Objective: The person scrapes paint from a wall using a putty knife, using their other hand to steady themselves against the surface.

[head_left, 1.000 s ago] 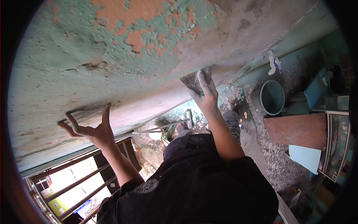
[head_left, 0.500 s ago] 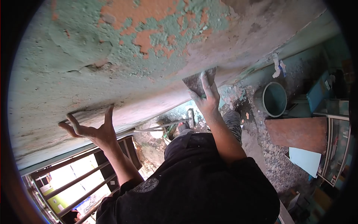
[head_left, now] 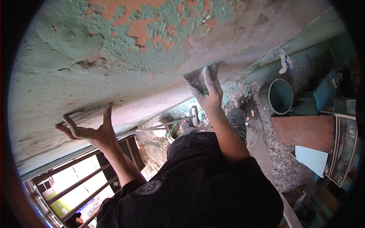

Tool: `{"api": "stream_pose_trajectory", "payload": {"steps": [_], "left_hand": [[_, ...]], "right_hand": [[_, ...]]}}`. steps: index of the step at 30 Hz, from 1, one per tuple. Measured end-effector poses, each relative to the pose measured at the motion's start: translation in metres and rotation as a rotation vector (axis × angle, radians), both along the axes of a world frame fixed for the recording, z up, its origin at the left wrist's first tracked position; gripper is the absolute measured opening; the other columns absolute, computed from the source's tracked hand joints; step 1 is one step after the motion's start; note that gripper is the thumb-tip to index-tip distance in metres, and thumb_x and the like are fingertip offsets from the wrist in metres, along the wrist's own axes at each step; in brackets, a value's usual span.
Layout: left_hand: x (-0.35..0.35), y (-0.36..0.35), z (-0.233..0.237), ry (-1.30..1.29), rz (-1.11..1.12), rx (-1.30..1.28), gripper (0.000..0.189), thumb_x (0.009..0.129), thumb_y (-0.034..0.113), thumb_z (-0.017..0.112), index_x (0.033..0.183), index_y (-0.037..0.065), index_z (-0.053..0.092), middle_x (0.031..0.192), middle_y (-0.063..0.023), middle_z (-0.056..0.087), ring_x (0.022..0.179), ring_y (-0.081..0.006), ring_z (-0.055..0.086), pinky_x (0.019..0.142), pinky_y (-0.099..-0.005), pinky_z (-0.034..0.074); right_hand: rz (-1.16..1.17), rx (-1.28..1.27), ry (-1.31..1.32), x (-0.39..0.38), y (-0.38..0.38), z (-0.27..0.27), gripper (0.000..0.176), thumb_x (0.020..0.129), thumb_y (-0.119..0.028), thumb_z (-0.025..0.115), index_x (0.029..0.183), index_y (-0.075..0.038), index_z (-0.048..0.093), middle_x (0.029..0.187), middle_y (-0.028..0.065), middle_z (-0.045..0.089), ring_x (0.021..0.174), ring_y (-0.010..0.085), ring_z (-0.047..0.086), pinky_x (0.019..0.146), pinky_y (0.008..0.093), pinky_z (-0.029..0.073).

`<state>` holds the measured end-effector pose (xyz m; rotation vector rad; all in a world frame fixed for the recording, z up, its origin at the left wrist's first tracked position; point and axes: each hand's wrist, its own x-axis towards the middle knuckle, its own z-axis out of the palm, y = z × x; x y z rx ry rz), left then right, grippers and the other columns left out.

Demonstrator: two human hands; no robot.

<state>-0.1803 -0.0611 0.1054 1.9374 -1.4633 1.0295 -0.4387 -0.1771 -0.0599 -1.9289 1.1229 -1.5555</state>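
Green paint flaking from wall [head_left: 114,72]. Right hand [head_left: 210,99] clamps scraper [head_left: 197,79], forefinger along blade, its edge nudged slightly higher up the plaster since a second ago. Left hand [head_left: 90,133] splayed, fingertips braced left, unmoved.

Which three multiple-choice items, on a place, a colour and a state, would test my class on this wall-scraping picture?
1. Where is the bucket?
A. On the floor beside the wall
B. On a chair
C. On a ladder

2. What colour shows where the wall's green paint has flaked?
A. Blue
B. Orange
C. Black

3. How is the left hand?
A. Closed on a tool
B. Hanging down
C. Spread open against the wall

Key:
1 A, it stands on the gravel below the wall.
2 B, orange patches break the green.
3 C, its fingers are splayed, while the right hand presses the scraper.
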Motion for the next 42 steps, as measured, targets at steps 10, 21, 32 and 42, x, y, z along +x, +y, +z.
{"api": "stream_pose_trajectory", "payload": {"steps": [10,21,32,42], "left_hand": [[-0.005,-0.003,0.001,0.03,0.011,-0.025,0.113,0.059,0.044,0.084,0.141,0.013,0.013,0.143,-0.0212,0.004,0.135,-0.0423,0.003,0.104,-0.0689,0.018],[-0.006,-0.003,0.0,0.059,0.01,-0.035,0.112,0.06,0.043,0.084,0.142,0.013,0.014,0.143,-0.0238,0.003,0.135,-0.0431,0.005,0.104,-0.0681,0.022],[-0.001,-0.001,0.0,-0.011,0.009,0.001,0.111,0.06,0.045,0.083,0.141,0.011,0.015,0.142,-0.0218,0.007,0.135,-0.0426,0.002,0.105,-0.0691,0.017],[-0.007,-0.003,0.0,-0.003,-0.006,-0.035,0.111,0.064,0.048,0.08,0.142,0.01,0.01,0.145,-0.0124,0.016,0.135,-0.0419,0.004,0.103,-0.0703,0.019]], "right_hand": [[-0.096,-0.089,-0.045,0.007,-0.001,0.007,0.071,0.071,-0.024,0.078,0.132,-0.004,0.046,0.108,0.0259,0.055,0.092,0.0387,0.06,0.07,0.0405,0.053],[-0.099,-0.06,0.011,0.008,0.001,0.006,0.073,0.07,-0.025,0.079,0.131,-0.003,0.045,0.107,0.025,0.056,0.092,0.0382,0.06,0.071,0.0409,0.052],[-0.082,-0.002,-0.105,0.014,0.003,0.015,0.074,0.07,-0.02,0.079,0.132,0.001,0.044,0.108,0.0241,0.057,0.094,0.0329,0.061,0.075,0.0366,0.051],[-0.115,-0.014,-0.093,0.011,0.002,0.014,0.075,0.07,-0.022,0.079,0.134,-0.005,0.043,0.109,0.024,0.056,0.093,0.0361,0.061,0.073,0.038,0.052]]}}
